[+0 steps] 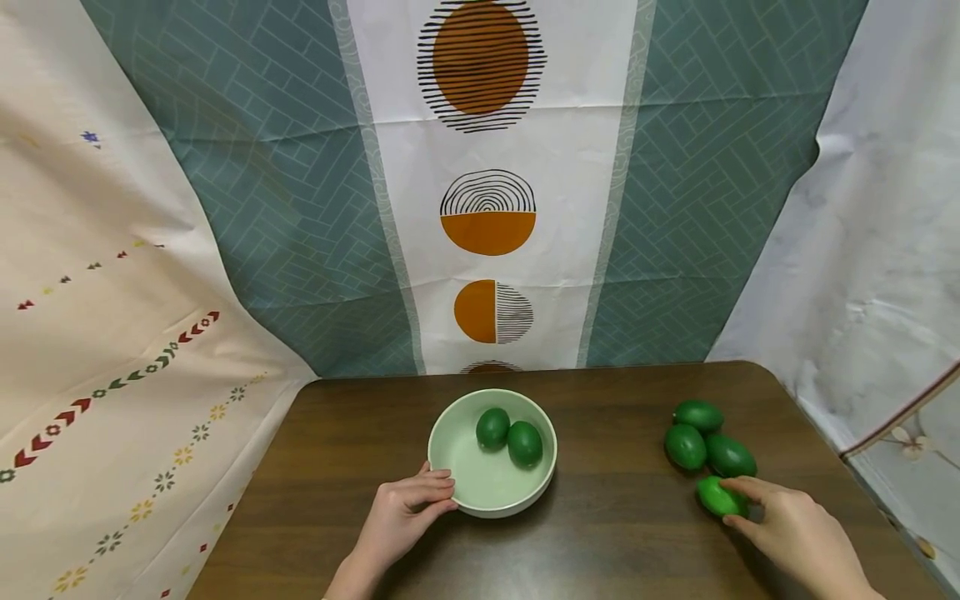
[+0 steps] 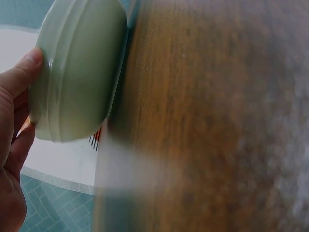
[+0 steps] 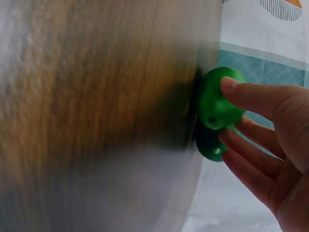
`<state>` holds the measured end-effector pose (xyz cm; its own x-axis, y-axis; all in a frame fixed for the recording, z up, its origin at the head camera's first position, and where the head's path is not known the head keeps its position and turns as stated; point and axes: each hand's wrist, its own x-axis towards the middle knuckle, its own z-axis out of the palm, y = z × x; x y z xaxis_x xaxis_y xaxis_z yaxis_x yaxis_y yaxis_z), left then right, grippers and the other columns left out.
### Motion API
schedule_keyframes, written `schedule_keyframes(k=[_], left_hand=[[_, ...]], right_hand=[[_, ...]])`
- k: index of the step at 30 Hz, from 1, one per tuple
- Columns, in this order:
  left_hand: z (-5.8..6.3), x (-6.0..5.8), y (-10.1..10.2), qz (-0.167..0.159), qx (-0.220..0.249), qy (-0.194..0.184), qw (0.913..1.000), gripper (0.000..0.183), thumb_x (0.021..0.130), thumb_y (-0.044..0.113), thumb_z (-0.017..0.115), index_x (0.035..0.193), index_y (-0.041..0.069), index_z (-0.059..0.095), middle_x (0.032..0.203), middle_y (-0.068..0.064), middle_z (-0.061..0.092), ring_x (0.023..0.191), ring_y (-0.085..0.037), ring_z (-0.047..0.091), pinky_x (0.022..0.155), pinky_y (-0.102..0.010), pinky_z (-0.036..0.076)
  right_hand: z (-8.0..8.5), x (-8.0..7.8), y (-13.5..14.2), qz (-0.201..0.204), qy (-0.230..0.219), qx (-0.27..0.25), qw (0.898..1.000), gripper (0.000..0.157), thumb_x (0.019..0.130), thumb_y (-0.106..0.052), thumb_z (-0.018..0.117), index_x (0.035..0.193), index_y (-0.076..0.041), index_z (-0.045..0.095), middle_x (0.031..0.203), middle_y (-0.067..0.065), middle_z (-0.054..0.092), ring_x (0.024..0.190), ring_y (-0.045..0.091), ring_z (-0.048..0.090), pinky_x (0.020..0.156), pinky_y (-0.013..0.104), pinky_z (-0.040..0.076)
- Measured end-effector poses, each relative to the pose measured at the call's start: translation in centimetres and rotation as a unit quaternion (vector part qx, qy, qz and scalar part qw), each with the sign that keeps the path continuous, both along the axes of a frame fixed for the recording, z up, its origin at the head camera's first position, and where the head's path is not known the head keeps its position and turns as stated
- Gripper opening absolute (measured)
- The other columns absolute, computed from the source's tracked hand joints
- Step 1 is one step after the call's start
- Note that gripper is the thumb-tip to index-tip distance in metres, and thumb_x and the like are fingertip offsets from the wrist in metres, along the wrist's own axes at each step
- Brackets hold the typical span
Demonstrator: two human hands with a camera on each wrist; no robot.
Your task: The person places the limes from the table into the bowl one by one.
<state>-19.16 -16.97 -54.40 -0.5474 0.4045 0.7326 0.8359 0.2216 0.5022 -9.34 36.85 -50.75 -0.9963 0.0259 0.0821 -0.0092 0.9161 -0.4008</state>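
A pale green bowl point(image 1: 468, 475) stands on the dark wooden table, with two dark green oval fruits point(image 1: 524, 443) inside it. At its near left rim, my left hand point(image 1: 401, 510) grips the edge between thumb and fingers; the left wrist view shows the bowl's outer wall point(image 2: 84, 72) beside the thumb. Over on the right, my right hand point(image 1: 797, 527) pinches a bright green oval fruit point(image 1: 717, 497), low at the table. Its thumb lies across the fruit's skin point(image 3: 212, 99) in the right wrist view. A darker fruit point(image 3: 206, 145) shows just beyond, partly covered by the fingers.
Three dark green oval fruits point(image 1: 685, 447) lie clustered just behind the right hand. The wooden table point(image 1: 600, 500) ends at a patterned teal and white cloth point(image 1: 487, 150) at the back. Light cloths hang on the left and right sides.
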Motion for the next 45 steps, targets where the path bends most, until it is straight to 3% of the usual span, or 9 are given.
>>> schedule_keyframes(k=[5, 14, 21, 31, 36, 45], left_hand=[[0.04, 0.01, 0.11, -0.001, -0.002, 0.004, 1.0000, 0.024, 0.073, -0.008, 0.093, 0.095, -0.001, 0.085, 0.097, -0.016, 0.081, 0.098, -0.036, 0.079, 0.115, -0.035, 0.049], [0.17, 0.09, 0.16, -0.008, -0.002, 0.010, 0.9999, 0.023, 0.074, -0.008, 0.093, 0.095, -0.002, 0.084, 0.097, -0.017, 0.081, 0.098, -0.035, 0.079, 0.116, -0.031, 0.047], [0.17, 0.13, 0.19, -0.003, -0.005, 0.010, 0.9999, 0.023, 0.074, -0.007, 0.093, 0.095, -0.002, 0.085, 0.097, -0.016, 0.081, 0.097, -0.035, 0.080, 0.116, -0.031, 0.047], [0.09, -0.01, 0.13, 0.004, -0.009, 0.012, 0.9999, 0.024, 0.072, -0.008, 0.094, 0.094, -0.001, 0.085, 0.096, -0.015, 0.081, 0.097, -0.034, 0.080, 0.116, -0.033, 0.048], [0.11, -0.03, 0.11, 0.004, -0.011, 0.008, 0.9999, 0.024, 0.073, -0.007, 0.094, 0.094, -0.001, 0.085, 0.096, -0.015, 0.081, 0.097, -0.035, 0.080, 0.116, -0.033, 0.048], [0.27, 0.01, 0.11, -0.001, -0.011, 0.007, 0.9999, 0.022, 0.075, -0.006, 0.093, 0.094, -0.001, 0.085, 0.097, -0.015, 0.081, 0.097, -0.034, 0.080, 0.116, -0.032, 0.048]], right_hand=[[0.02, -0.02, -0.35, 0.000, -0.014, -0.008, 1.000, 0.055, 0.081, -0.037, 0.095, 0.129, -0.016, 0.078, 0.113, 0.015, 0.078, 0.085, 0.024, 0.074, 0.054, 0.040, 0.056], [-0.06, -0.22, -0.77, -0.001, -0.043, -0.012, 0.999, 0.059, 0.084, -0.043, 0.092, 0.132, -0.013, 0.076, 0.097, 0.007, 0.078, 0.072, 0.017, 0.067, 0.052, 0.036, 0.050], [-0.02, -0.31, -0.90, 0.013, -0.020, -0.015, 1.000, 0.053, 0.082, -0.033, 0.094, 0.128, -0.013, 0.076, 0.100, 0.007, 0.079, 0.085, 0.027, 0.076, 0.059, 0.045, 0.061], [-0.24, -0.58, -0.82, 0.040, -0.007, -0.007, 0.999, 0.057, 0.080, -0.029, 0.096, 0.129, -0.006, 0.077, 0.108, 0.012, 0.079, 0.092, 0.033, 0.077, 0.070, 0.055, 0.065], [-0.48, -0.35, -0.87, 0.044, 0.015, 0.002, 0.999, 0.055, 0.078, -0.030, 0.097, 0.125, -0.009, 0.079, 0.107, 0.011, 0.079, 0.091, 0.033, 0.077, 0.069, 0.055, 0.065], [-0.34, -0.50, -0.94, 0.051, 0.009, 0.004, 0.999, 0.055, 0.078, -0.027, 0.097, 0.126, -0.008, 0.078, 0.106, 0.010, 0.079, 0.089, 0.029, 0.076, 0.068, 0.051, 0.065]])
